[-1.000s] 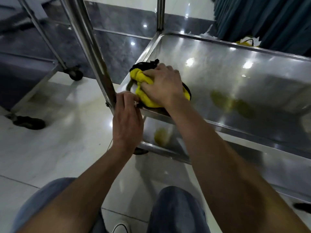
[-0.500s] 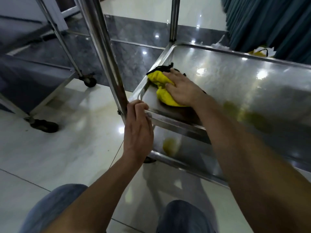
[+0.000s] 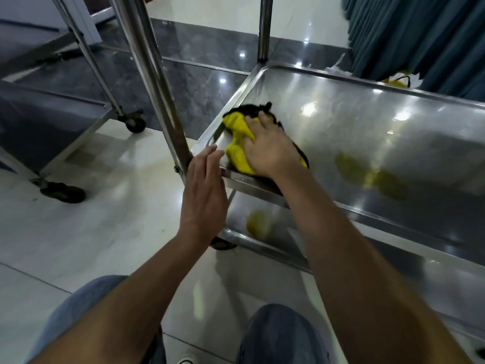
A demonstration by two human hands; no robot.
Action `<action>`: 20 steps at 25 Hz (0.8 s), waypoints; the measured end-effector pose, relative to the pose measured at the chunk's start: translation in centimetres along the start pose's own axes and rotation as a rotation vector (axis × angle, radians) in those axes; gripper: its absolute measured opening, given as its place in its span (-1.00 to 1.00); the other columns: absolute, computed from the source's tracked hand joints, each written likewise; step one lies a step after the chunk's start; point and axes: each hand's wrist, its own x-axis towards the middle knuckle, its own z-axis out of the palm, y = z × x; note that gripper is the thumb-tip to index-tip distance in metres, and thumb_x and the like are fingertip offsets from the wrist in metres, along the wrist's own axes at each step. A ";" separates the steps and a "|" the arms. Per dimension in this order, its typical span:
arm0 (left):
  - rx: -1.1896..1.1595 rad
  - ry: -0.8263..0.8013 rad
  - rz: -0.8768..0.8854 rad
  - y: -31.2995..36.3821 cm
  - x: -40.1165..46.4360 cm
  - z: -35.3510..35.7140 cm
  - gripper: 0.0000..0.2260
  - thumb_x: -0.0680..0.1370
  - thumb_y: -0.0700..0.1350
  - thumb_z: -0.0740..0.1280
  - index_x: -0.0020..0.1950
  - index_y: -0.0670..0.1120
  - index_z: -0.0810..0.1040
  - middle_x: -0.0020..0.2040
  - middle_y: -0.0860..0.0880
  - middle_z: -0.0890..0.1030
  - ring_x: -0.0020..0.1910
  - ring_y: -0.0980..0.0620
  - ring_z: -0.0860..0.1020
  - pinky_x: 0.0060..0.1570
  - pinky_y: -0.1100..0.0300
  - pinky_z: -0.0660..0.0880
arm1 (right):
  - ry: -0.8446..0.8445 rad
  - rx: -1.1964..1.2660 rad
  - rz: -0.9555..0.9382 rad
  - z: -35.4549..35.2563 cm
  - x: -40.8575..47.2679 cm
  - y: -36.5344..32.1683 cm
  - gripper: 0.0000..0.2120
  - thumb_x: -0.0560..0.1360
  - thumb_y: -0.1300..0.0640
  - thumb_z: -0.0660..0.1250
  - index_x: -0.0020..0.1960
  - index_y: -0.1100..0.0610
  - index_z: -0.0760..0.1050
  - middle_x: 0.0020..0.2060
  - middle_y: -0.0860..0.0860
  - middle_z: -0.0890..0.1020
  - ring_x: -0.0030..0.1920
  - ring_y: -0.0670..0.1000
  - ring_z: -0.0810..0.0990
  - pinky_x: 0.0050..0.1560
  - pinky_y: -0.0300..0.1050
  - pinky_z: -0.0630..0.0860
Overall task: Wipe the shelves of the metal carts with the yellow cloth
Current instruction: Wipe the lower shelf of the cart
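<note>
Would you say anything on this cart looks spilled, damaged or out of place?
Nothing stands out. The right hand presses the yellow cloth into the shelf corner; the yellowish patches look like reflections.

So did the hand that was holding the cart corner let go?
Yes. The left hand, curled over the shelf corner by the upright post before, now has straight fingers lifted just off the rim.

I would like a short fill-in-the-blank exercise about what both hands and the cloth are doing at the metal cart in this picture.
1. The right hand presses the ____ cloth onto the cart shelf.
2. The cloth lies near the shelf's ____ edge as seen in the picture.
3. The left hand, fingers straight, is beside the cart's upright ____.

Missing words: yellow; left; post
</note>
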 end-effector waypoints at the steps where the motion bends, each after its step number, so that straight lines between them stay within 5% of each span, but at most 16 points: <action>1: 0.045 0.000 0.049 -0.2 -0.1 0.1 -0.64 0.61 -0.31 0.08 0.33 -0.27 0.51 0.35 -0.23 0.51 0.34 -0.24 0.46 0.34 -0.16 0.43 | 0.031 0.016 -0.052 0.7 -2.1 0.7 -0.46 0.65 -0.03 0.11 0.62 -0.04 0.17 0.63 0.07 0.12 0.57 0.16 0.19 0.54 0.04 0.08; 3: 0.110 0.026 0.133 -0.5 0.1 0.4 -0.67 0.63 -0.26 0.11 0.26 -0.25 0.59 0.25 -0.21 0.60 0.27 -0.23 0.50 0.33 -0.15 0.43 | 0.037 0.086 -0.085 -0.1 -3.2 2.8 -0.48 0.64 -0.01 0.13 0.60 -0.07 0.22 0.62 0.04 0.16 0.56 0.14 0.21 0.54 0.07 0.10; 7: 0.164 0.071 0.198 -0.8 0.1 0.6 -0.72 0.65 -0.24 0.17 0.21 -0.24 0.64 0.18 -0.20 0.64 0.22 -0.23 0.54 0.31 -0.14 0.44 | -0.019 0.025 0.138 -3.4 0.4 5.4 -0.46 0.67 -0.02 0.07 0.63 -0.01 0.10 0.64 0.07 0.06 0.60 0.14 0.12 0.59 0.05 0.05; 12: 0.207 0.100 0.154 0.2 0.0 0.8 -0.73 0.66 -0.20 0.17 0.15 -0.24 0.65 0.11 -0.21 0.66 0.16 -0.25 0.56 0.26 -0.14 0.48 | 0.041 0.041 0.035 -2.2 -5.1 6.7 -0.47 0.63 -0.06 0.11 0.60 -0.10 0.19 0.62 0.01 0.14 0.57 0.15 0.20 0.56 0.09 0.10; 16: 0.307 0.028 0.028 2.3 0.9 0.2 -0.72 0.61 -0.17 0.14 0.05 -0.16 0.65 0.00 -0.15 0.68 0.05 -0.19 0.57 0.15 -0.03 0.45 | 0.035 0.001 0.203 -3.9 -2.2 8.8 -0.45 0.66 -0.07 0.07 0.63 -0.03 0.11 0.64 0.09 0.07 0.61 0.15 0.10 0.60 0.08 0.00; 18: 0.282 -0.063 0.076 4.8 1.5 1.3 -0.71 0.60 -0.12 0.13 0.13 -0.14 0.62 0.07 -0.15 0.67 0.07 -0.19 0.57 0.15 -0.06 0.45 | 0.099 -0.050 0.184 -2.8 -3.1 8.1 -0.44 0.66 -0.07 0.08 0.63 0.00 0.13 0.63 0.13 0.10 0.60 0.17 0.14 0.60 0.09 0.01; 20: 0.249 -0.212 0.136 7.8 0.7 3.1 -0.61 0.64 -0.09 0.11 0.41 -0.20 0.47 0.34 -0.20 0.56 0.31 -0.20 0.50 0.38 -0.09 0.36 | 0.098 -0.024 0.160 -2.7 -4.0 7.5 -0.45 0.66 -0.08 0.07 0.63 -0.01 0.13 0.63 0.12 0.11 0.60 0.16 0.14 0.60 0.08 0.01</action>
